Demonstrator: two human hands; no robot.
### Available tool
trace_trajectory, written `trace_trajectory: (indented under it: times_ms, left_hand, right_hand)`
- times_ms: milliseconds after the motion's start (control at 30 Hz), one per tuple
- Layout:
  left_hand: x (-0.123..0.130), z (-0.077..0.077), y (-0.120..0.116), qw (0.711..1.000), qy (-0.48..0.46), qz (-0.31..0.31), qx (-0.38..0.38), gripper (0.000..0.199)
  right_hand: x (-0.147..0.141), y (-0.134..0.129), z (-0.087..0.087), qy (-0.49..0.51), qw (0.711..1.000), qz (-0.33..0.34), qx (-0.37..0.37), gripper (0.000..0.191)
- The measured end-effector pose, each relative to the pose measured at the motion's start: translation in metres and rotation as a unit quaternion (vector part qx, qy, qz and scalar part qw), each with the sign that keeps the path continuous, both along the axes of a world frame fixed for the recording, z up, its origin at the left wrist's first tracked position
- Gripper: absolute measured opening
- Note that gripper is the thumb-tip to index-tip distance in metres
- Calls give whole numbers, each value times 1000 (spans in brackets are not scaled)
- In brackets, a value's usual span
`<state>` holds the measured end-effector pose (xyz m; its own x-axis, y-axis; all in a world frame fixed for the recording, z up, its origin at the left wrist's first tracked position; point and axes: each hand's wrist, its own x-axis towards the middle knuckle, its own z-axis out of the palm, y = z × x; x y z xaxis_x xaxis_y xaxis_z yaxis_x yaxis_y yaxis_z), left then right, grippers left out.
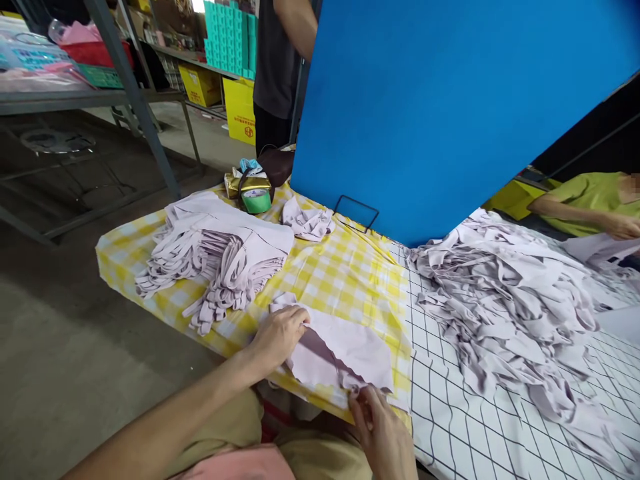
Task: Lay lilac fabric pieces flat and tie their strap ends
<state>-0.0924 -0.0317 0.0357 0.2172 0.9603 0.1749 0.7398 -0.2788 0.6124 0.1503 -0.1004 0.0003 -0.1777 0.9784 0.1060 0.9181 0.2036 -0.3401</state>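
Observation:
A pale lilac cloth piece (350, 340) lies partly folded on the yellow checked tablecloth (345, 267), near the front edge. My left hand (280, 333) pinches its upper left part between thumb and fingers. At the cloth's lower edge, my right hand (377, 427) is closed on a gathered bit of the same fabric. Beyond my left hand sits a thick stack of lilac pieces (230, 233) with strips hanging in layers. A small crumpled lilac piece (307, 220) rests behind the cloth I hold.
A large blue board (430, 107) stands tilted at the back. Green tape (256, 200) lies at the table's far edge. A big lilac heap (505, 300) covers part of the white grid-patterned cloth (450, 427). Two people are nearby, one handling fabric at right; metal shelving (135, 100) stands left.

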Motion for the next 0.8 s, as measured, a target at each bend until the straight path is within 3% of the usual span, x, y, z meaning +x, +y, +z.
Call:
trace_trajectory:
  times_ms: [200,333,433,533,600,667,733,800]
  left_hand:
    - [6,6,2,999,-22,17,42,8]
    - [9,6,3,997,-22,21,76,11]
    - [9,5,4,994,-21,25,100,12]
    - [9,4,5,993,-12,27,118,13]
    - [10,5,6,993,-5,26,119,14]
    - [14,7,5,993,-3,23,115,14]
    - [18,9,5,993,-6,18,117,13]
    - [23,11,4,991,-10,11,135,15]
  right_hand:
    - [2,7,8,73,997,-9,15,31]
    - [-1,6,-2,17,1000,-3,3,29]
    - [-1,5,-5,53,998,-31,2,34]
    - [0,11,13,143,985,-52,-83,37]
    - [-5,19,32,199,961,-51,-187,41]
    - [-17,30,51,266,914,-25,-304,40]
    - [-34,43,63,348,843,13,-411,35]
    - [-54,57,65,425,771,33,-473,30]
